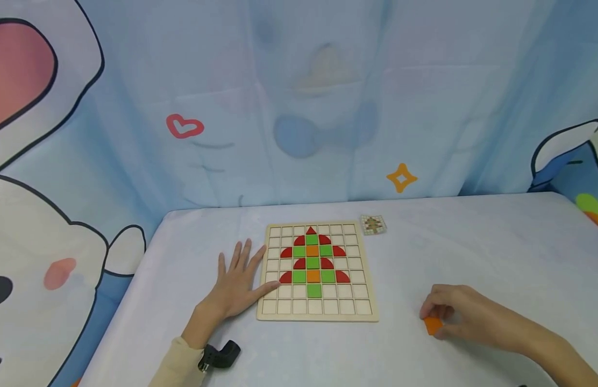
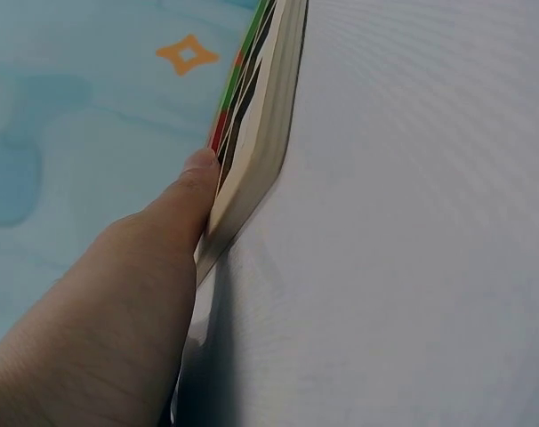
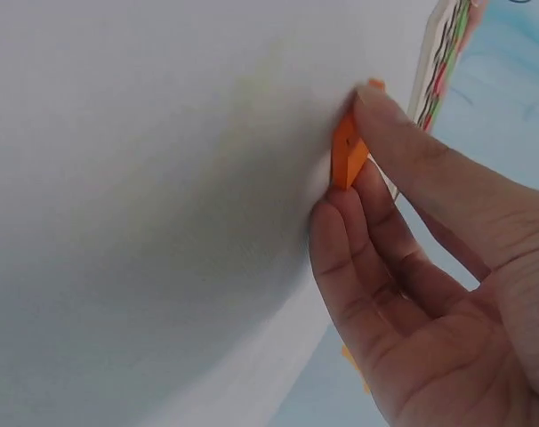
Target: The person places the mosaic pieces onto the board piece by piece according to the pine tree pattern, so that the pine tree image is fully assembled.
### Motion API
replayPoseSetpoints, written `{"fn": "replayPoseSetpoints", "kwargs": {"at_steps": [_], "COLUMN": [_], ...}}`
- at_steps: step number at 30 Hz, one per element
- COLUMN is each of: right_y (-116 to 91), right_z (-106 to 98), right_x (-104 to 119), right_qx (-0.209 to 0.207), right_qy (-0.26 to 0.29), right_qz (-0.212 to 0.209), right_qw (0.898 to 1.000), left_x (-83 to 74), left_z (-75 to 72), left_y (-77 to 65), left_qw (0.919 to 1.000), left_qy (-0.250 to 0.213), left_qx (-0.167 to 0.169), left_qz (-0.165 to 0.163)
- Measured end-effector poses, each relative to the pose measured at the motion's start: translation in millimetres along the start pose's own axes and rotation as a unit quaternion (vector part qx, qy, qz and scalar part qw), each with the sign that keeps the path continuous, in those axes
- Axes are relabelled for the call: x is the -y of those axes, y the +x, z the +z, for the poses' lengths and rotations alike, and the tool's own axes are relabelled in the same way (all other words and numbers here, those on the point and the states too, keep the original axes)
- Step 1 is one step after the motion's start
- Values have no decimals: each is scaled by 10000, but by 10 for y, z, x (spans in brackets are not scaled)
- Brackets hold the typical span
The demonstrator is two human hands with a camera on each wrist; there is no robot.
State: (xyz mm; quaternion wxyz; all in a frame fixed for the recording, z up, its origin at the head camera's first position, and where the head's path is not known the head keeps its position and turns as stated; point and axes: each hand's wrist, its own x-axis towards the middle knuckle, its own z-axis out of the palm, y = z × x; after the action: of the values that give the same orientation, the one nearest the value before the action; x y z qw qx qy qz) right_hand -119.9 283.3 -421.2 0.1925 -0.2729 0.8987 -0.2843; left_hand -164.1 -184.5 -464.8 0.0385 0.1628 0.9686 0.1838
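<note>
On the table lies a square wooden grid board (image 1: pixel 275 307) with red, green and orange tiles set in a tree-like pattern. A single green tile (image 1: pixel 314 291) forms the lowest part of the pattern. My left hand (image 1: pixel 236 287) is spread at the board's left side, its thumb over the edge beside a red quarter-round tile (image 1: pixel 286 277). To the right of the board, my right hand (image 1: pixel 461 314) pinches an orange tile (image 3: pixel 345 153) between thumb and fingers, close over the cloth. Part of that tile is hidden by the fingers.
A small picture card (image 1: pixel 374 224) showing a tree pattern lies off the board's upper right corner. White cloth (image 1: pixel 497 242) covers the table, and a blue printed curtain (image 1: pixel 299 107) hangs behind. A black strap device (image 1: pixel 220 356) is on the left wrist.
</note>
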Motion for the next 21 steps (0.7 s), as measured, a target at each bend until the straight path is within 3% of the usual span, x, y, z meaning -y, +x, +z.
{"fn": "replayPoseSetpoints", "kwargs": {"at_steps": [3,13,21], "right_y": [9,81,400], "right_z": [-8,-24,106], "right_x": [13,75,424], "right_qx": [70,68,-301], "right_qy": [153,532,696], "right_qz": [88,-244,-606], "right_qw": [9998,9983,9953], "left_x": [-4,6,12], "left_z": [-10,-12,3], "left_y": [5,17,7], "left_qw": [10000,10000,9999], "left_qy": [-22,46,62], "left_qx": [63,62,123], "left_qz": [-30,-43,-59]}}
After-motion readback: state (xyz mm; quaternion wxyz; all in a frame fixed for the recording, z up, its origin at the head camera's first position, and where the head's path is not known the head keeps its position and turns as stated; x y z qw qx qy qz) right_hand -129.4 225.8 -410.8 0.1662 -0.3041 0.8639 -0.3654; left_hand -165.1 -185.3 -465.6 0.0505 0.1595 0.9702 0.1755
